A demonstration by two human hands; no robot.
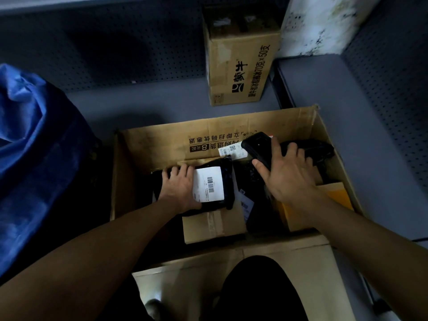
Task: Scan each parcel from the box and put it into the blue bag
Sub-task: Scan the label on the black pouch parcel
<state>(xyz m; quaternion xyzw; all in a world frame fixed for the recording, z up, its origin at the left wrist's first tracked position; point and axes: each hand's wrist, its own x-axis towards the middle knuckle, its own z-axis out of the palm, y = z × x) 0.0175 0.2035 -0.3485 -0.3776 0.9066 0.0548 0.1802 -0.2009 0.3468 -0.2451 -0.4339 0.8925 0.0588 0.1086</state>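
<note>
Parcel (214,185): a black bag with a white barcode label, lying in the box at centre frame, on top of a small taped carton (214,224).
Left hand (179,188): fingers curled over the parcel's left edge, gripping it.
Right hand (286,172): wrapped around a black scanner (259,145), held above the box's right half.
Box (231,135): open cardboard, lower centre, holding more dark parcels and a yellow one (335,196) at right.
Blue bag (30,147): slumped at the left edge of frame, beside the box.
Second carton (238,63): upright, top centre, behind the box.
</note>
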